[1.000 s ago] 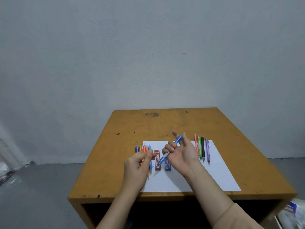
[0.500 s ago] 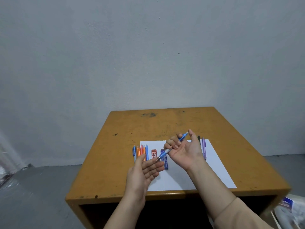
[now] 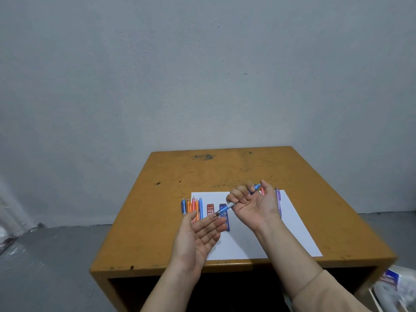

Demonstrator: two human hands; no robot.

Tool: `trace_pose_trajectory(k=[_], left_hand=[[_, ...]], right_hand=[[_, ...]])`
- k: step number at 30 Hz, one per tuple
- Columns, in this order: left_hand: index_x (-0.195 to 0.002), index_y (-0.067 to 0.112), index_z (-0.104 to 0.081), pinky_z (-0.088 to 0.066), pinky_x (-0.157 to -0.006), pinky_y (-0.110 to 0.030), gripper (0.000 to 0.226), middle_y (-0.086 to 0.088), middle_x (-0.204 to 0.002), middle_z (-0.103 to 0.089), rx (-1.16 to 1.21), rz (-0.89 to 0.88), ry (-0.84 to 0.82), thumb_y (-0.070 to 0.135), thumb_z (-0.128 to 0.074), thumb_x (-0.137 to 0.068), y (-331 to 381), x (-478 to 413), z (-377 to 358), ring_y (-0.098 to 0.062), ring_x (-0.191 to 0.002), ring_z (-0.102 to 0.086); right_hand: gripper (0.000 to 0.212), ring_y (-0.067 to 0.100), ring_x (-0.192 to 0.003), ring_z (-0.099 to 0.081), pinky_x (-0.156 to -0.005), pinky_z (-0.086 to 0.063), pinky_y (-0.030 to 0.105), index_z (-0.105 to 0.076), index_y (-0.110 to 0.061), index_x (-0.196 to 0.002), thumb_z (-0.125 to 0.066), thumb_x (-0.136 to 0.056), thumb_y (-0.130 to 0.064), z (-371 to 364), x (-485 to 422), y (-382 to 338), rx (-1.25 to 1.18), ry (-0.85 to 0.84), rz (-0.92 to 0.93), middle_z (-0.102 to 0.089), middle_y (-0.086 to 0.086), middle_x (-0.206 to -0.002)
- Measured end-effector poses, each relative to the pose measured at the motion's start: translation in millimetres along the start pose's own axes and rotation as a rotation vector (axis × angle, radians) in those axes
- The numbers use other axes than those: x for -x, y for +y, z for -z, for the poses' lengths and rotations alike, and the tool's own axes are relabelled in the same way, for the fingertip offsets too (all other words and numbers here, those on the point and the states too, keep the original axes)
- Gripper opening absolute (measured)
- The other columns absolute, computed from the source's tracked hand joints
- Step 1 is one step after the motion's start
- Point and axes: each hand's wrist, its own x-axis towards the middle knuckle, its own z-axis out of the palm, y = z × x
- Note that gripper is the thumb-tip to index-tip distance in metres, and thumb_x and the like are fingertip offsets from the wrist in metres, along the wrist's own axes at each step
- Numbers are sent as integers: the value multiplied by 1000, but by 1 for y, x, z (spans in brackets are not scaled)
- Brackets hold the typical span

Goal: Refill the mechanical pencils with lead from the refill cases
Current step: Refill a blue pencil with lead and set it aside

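Note:
My right hand [image 3: 254, 207] grips a blue mechanical pencil [image 3: 230, 204], thumb on its far end, tip pointing down-left. Just under that tip my left hand [image 3: 198, 237] lies palm up with straight fingers, holding nothing. A white sheet of paper [image 3: 290, 228] covers the near part of the wooden table [image 3: 157, 194]. On the sheet lie a red lead refill case [image 3: 210, 209] and a blue lead refill case [image 3: 225, 218], side by side. A row of blue and orange pencils [image 3: 192, 207] lies at the sheet's left edge. A purple pencil [image 3: 278, 200] shows behind my right hand.
A grey wall stands behind the table and a grey floor lies to its left. A plastic bag with a blue-and-white package [image 3: 392, 287] sits at the lower right beside the table. The far half of the table top [image 3: 225, 167] holds only dark stains.
My left hand has turned palm up and opened flat beneath the pencil tip. My right hand kept the blue pencil and shifted slightly; the camera tilted a little.

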Motion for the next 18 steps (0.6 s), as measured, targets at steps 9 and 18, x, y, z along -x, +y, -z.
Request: trace_pose_trajectory(k=[9,18], left_hand=[[-101,-8,-66,-51,-75,-30,53,-22,-93,-71,6,14,0,38,-39,-98,2,1,0,-26,-81,-71],[-100,-8,-66,-51,-75,-31,53,-22,-93,-71,35,42,-15,37,-39,-98,2,1,-3,-26,-80,-71]], right_hand=[[48,14,-44,-20,-53,-17,26,-32,-14,-56,-36,-91,-46,-1,-2,0,0,-3,-8,-22,0,-51],[48,13,-46,-20,-55,-15,26,-32,-14,-57,-37,-91,-47,-2,2,-2,-14,12,-9,-22,0,-52]])
